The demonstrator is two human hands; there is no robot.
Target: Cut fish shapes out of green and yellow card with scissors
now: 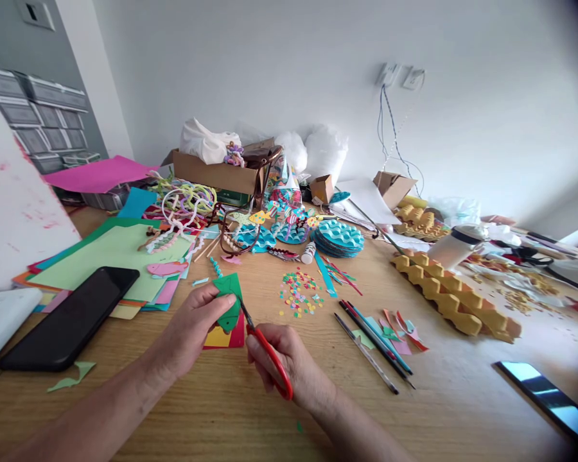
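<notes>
Green paper [231,313] at the scissors [270,353]

The left grip [195,327] pinches the paper between thumb and fingers, above the surface [216,414]; drawn lines mark it. The right grip [289,362] wraps the red scissor handles, with the blades at the paper's right edge. Just beneath lie yellow and red sheets [218,338]. Farther out, confetti dots [299,292] are scattered near blue wavy discs [340,240]. Rightward are pens [376,342], paper scraps [402,347] and a yellow egg tray [450,295]. Leftward, a black phone [72,321] lies beside stacked coloured paper [91,266], which carries a pink fish cutout [166,269].
</notes>
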